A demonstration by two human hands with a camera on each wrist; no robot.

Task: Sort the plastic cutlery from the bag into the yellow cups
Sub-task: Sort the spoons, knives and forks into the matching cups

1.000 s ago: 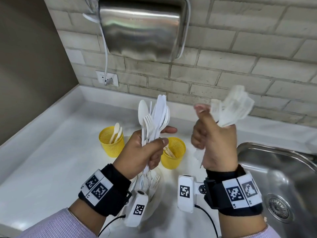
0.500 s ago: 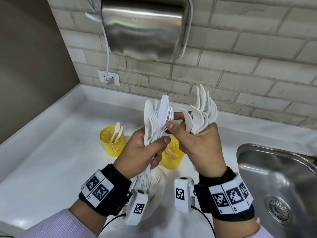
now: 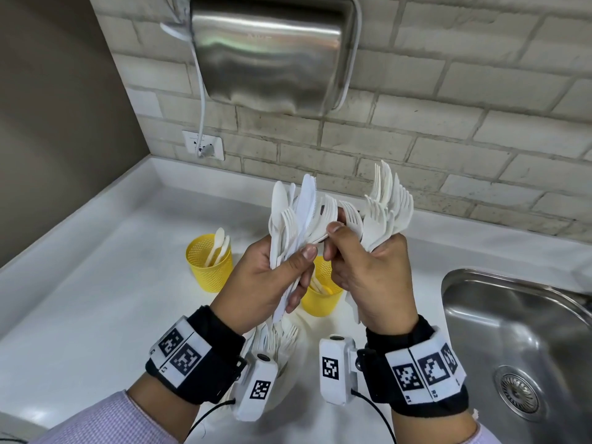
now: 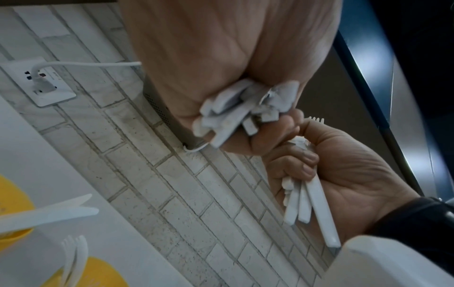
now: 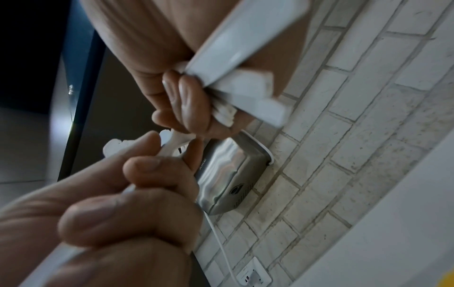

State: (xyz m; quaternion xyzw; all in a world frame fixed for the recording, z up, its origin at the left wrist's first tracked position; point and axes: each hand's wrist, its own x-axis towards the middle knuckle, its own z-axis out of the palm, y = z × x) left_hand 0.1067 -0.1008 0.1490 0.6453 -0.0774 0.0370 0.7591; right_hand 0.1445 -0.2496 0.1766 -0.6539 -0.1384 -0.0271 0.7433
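Note:
My left hand (image 3: 282, 274) grips a mixed bundle of white plastic cutlery (image 3: 298, 216), a spoon, forks and knives, upright above the counter. My right hand (image 3: 336, 229) holds a fan of white forks (image 3: 389, 206) in its curled fingers, while its thumb and forefinger pinch a fork head at the edge of the left bundle. A yellow cup (image 3: 209, 267) with spoons stands at the left. A second yellow cup (image 3: 320, 299) is half hidden behind my hands. The left wrist view shows a yellow cup with knives (image 4: 12, 219) and one with forks (image 4: 98, 271).
More white cutlery in its bag (image 3: 282, 338) lies under my left wrist. A steel sink (image 3: 512, 331) fills the right side. A steel hand dryer (image 3: 272, 49) hangs on the brick wall, its cord running to an outlet (image 3: 203, 144).
My right hand, apart at first, moved left with its forks to meet the left bundle. Its thumb and forefinger now pinch a fork there. The left hand stayed almost still.

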